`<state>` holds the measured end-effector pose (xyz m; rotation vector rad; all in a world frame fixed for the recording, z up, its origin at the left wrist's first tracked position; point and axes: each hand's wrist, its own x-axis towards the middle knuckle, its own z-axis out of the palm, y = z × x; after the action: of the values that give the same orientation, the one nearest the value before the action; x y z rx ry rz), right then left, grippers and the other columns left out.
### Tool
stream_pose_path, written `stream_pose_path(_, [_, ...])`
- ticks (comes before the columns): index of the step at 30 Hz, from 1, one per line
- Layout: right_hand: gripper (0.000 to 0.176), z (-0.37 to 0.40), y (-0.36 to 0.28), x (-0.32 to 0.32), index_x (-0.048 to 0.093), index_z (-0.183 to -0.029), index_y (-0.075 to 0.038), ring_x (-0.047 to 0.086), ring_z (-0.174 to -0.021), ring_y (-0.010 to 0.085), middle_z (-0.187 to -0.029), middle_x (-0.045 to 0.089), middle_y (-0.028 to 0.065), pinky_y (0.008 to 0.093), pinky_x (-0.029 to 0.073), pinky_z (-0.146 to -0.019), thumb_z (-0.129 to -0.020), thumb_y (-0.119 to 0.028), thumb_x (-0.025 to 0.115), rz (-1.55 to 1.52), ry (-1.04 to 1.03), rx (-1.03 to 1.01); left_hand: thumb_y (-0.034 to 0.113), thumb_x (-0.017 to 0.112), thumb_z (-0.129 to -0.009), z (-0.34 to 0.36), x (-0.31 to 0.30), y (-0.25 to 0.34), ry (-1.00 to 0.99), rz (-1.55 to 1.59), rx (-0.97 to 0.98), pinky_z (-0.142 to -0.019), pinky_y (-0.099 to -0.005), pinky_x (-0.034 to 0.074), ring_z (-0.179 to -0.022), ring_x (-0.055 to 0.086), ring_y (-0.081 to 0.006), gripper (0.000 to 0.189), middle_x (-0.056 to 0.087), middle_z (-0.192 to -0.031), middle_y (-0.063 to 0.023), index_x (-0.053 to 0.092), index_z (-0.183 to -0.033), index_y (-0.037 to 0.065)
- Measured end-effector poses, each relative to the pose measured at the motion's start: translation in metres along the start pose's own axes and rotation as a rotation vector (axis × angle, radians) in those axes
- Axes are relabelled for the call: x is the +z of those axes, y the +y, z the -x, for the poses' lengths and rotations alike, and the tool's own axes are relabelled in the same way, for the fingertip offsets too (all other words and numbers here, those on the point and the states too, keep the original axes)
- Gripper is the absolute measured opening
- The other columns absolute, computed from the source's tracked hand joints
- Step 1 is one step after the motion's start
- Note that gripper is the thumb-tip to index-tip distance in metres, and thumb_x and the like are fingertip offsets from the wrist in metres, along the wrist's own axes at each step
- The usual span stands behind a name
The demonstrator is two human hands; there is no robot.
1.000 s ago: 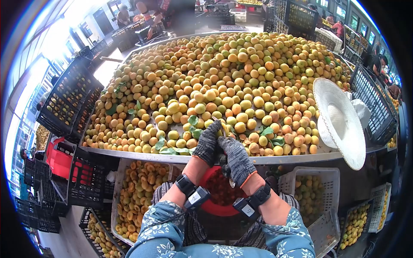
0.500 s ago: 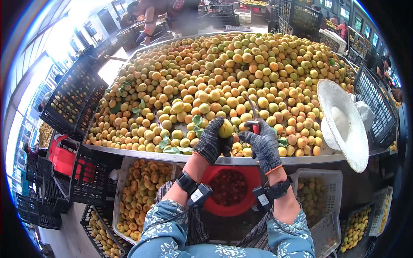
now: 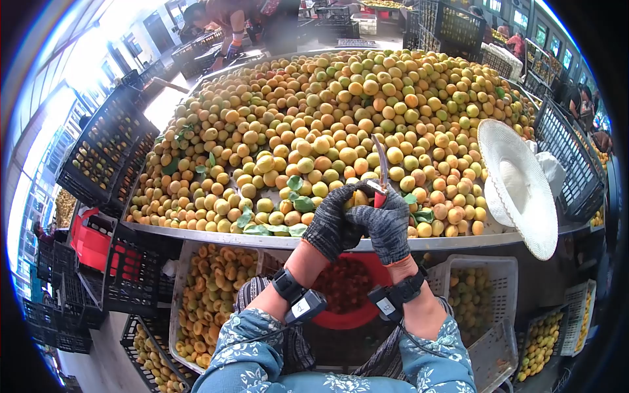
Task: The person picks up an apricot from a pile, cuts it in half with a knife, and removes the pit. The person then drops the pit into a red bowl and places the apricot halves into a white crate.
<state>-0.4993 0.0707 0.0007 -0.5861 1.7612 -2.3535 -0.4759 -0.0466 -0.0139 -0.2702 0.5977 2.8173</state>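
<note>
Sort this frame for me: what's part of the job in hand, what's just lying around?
In use:
- left hand gripping an apricot
- right hand gripping a knife, blade up
- apricot pile
- likely: red basin and white crate of cut fruit below

Lying about:
- straw hat beside the pile
- black crates at left
- loose leaves

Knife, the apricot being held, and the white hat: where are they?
knife [image 3: 381, 162], head view, middle of the blade.
apricot [image 3: 358, 196], head view, its visible yellow skin.
hat [image 3: 517, 187], head view, its crown.
</note>
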Motion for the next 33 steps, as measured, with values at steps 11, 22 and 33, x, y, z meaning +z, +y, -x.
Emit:
stream_pose_path(11, [0.035,0.007,-0.005,0.009,0.059,-0.096,0.001,0.059,-0.074,0.0112,-0.082,0.060,0.0050,0.0226,0.050,-0.060,-0.063,0.006,0.069,-0.347,0.144,0.040,0.034,0.046,-0.090,-0.001,-0.004,0.007,0.213,-0.070,0.071,-0.056,-0.0352,0.053,-0.066,0.063,-0.0247,0.029,0.064,-0.078,-0.0098,0.059,-0.099,0.009])
stream_pose_path(22, [0.035,-0.004,0.005,-0.002,0.059,-0.094,-0.003,0.052,-0.053,0.0071,-0.076,0.058,0.0025,0.0213,0.045,-0.045,-0.060,-0.005,0.067,0.283,0.013,-0.300,0.015,0.054,-0.087,0.003,-0.013,0.002,-0.146,-1.618,0.888,-0.072,-0.0302,0.052,-0.081,0.062,-0.0204,0.023,0.060,-0.094,-0.0095,0.056,-0.107,0.004])
stream_pose_path(33, [0.027,-0.003,-0.013,-0.023,0.057,-0.095,-0.002,0.056,-0.064,0.0095,-0.084,0.060,0.0038,0.0181,0.046,-0.051,-0.069,-0.006,0.062,-0.654,-0.020,0.201,0.047,0.063,-0.082,0.012,-0.008,0.026,-0.087,-0.099,0.005,-0.055,-0.0278,0.056,-0.070,0.064,-0.0196,0.045,0.061,-0.086,-0.0083,0.054,-0.100,0.008])
